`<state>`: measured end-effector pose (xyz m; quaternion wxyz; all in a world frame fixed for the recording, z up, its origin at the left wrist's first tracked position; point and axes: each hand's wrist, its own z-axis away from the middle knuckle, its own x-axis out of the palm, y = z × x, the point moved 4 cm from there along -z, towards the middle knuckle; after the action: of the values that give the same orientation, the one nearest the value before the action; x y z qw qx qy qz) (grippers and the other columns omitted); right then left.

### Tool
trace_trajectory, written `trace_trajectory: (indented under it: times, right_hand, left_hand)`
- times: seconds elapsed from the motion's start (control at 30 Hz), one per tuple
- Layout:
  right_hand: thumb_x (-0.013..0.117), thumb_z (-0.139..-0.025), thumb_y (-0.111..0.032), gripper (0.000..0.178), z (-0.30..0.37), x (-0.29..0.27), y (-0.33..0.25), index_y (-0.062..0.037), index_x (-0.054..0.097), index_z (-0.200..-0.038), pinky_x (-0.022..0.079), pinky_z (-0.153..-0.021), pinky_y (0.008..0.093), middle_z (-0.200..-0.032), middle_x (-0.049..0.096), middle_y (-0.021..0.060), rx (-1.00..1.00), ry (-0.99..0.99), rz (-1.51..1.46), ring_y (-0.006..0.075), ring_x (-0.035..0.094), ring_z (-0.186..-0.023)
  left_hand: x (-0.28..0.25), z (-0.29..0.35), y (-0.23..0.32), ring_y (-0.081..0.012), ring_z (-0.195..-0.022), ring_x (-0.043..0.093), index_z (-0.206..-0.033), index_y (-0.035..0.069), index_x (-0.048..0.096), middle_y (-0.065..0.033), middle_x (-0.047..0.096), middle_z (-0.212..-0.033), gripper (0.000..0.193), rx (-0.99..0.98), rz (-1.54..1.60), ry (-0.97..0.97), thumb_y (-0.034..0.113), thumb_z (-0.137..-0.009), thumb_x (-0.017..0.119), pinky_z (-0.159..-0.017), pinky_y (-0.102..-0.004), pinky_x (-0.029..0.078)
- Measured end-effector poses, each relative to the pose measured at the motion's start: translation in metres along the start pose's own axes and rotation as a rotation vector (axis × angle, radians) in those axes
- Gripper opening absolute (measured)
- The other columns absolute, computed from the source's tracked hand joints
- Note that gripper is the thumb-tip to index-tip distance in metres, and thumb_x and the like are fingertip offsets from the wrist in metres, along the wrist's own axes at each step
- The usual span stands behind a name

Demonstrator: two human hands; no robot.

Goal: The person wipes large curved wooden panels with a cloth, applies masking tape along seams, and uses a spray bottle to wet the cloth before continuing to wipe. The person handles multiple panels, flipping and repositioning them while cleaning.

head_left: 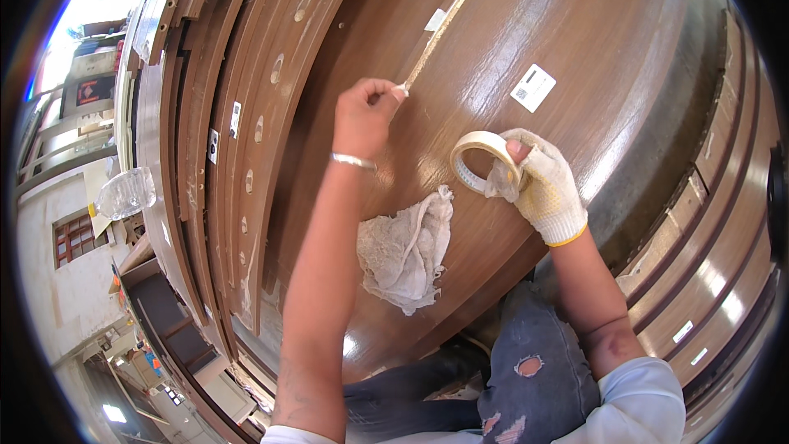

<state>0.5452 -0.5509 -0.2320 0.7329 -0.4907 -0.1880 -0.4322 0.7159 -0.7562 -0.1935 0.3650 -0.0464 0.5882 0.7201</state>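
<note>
My left hand, bare with a metal bracelet at the wrist, is closed in a pinch on a small white scrap. It is held at the near end of a pale, rough, raw-wood strip running along a brown wood panel. In a white knitted glove, my right hand grips a roll of masking tape above the panel. A crumpled translucent piece shows between the roll and the glove. Between my forearms, a dirty whitish rag lies on the panel.
Several brown boards with holes stand stacked at my left. More glossy brown panels lie at the right, past a strip of grey floor. A white label sticks to the panel. A clear plastic bottle is at the far left.
</note>
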Motion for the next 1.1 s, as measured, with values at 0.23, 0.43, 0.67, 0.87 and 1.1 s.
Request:
trace_trajectory:
  times: [0.23,0.43,0.67,0.87,1.1]
  right_hand:
    - [0.068,-0.100,-0.028,0.035,-0.002,-0.010,-0.001,0.0033,0.068,-0.115,0.054,-0.068,0.0277,-0.096,0.070,0.0074,0.090,-0.111,-0.057,0.0144,0.066,-0.081]
    - [0.068,-0.100,-0.030,0.036,-0.003,-0.011,-0.003,0.0029,0.069,-0.115,0.054,-0.068,0.0271,-0.095,0.070,0.0068,0.106,-0.114,0.009,0.0135,0.066,-0.081]
    - [0.069,-0.099,-0.028,0.034,-0.002,-0.008,-0.004,0.0027,0.069,-0.114,0.053,-0.066,0.0274,-0.092,0.070,0.0066,0.109,-0.097,-0.036,0.0138,0.066,-0.078]
    - [0.070,-0.099,-0.027,0.033,-0.002,-0.007,-0.005,0.0025,0.068,-0.113,0.053,-0.062,0.0275,-0.089,0.069,0.0062,0.116,-0.092,-0.029,0.0138,0.066,-0.074]
    - [0.072,-0.097,-0.029,0.035,-0.003,-0.009,-0.004,0.0021,0.069,-0.113,0.053,-0.066,0.0274,-0.094,0.070,0.0062,0.135,-0.119,0.012,0.0133,0.067,-0.080]
  left_hand:
    - [-0.006,-0.056,-0.021,-0.0091,-0.086,0.062,-0.098,0.001,0.075,-0.0015,0.072,-0.092,0.012,0.018,-0.135,-0.117,0.012,-0.099,0.072,-0.080,-0.0273,0.050]
    - [-0.003,-0.059,-0.022,-0.0084,-0.085,0.060,-0.097,0.003,0.073,-0.0013,0.070,-0.089,0.010,0.037,-0.239,-0.115,0.012,-0.098,0.072,-0.077,-0.0274,0.049]
    - [-0.001,-0.061,-0.028,-0.0069,-0.080,0.059,-0.095,0.003,0.071,0.0008,0.068,-0.086,0.006,0.050,-0.148,-0.131,0.009,-0.098,0.072,-0.073,-0.0258,0.048]
    - [-0.001,-0.060,-0.030,-0.0071,-0.079,0.059,-0.093,0.003,0.072,0.0011,0.068,-0.085,0.006,0.010,-0.093,-0.121,0.008,-0.096,0.073,-0.073,-0.0253,0.048]
    - [0.003,-0.059,-0.022,-0.0130,-0.072,0.059,-0.089,-0.001,0.072,-0.0056,0.068,-0.079,0.011,0.166,-0.243,-0.066,0.009,-0.088,0.078,-0.068,-0.0318,0.049]
